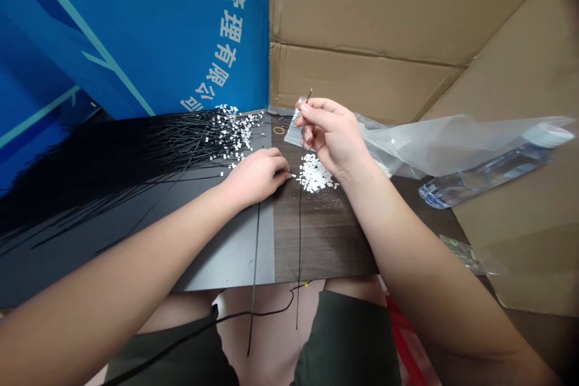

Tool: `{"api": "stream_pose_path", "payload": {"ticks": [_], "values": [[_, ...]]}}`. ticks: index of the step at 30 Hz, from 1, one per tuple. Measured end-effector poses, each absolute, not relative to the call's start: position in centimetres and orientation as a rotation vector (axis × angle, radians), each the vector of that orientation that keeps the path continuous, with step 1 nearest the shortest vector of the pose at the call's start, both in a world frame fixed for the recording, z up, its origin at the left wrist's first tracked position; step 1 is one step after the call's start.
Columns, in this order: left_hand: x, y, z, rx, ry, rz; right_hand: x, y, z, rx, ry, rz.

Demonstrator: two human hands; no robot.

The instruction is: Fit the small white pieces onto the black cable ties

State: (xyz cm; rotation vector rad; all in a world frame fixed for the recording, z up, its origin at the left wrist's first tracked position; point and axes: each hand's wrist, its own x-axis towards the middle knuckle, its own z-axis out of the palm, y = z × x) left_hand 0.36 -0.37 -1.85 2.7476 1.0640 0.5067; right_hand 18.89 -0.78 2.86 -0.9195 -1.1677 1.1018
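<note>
My right hand (332, 132) is raised above the table, its thumb and forefinger pinching a thin black cord (300, 241) near its upper end. The cord hangs almost straight down past the table's front edge. My left hand (260, 176) rests low on the table with its fingers closed, and a small white piece (292, 176) shows at its fingertips. Beside it lies a pile of small white pieces (315, 174), just below my right hand. Another black cord (256, 265) passes under my left hand and sticks out over the edge.
A large bundle of black cords (113, 151) with white pieces at its ends covers the table's left side. Clear plastic bags (420, 145) and a water bottle (493, 175) lie at the right. A yellow ring (279, 130) lies near the cardboard wall (353, 6) behind.
</note>
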Motion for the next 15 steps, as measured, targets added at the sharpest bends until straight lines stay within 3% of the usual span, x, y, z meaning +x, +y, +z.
{"api": "stream_pose_path", "payload": {"ticks": [9,15], "values": [[1.41,-1.23,-2.05,2.966,1.146,0.349,18.93,-0.75,2.80,-0.914,-1.199,1.103],[0.96,-0.25,-2.41,2.573,1.173,0.629,18.56,-0.91,3.06,-0.931,-1.123,1.135]]}}
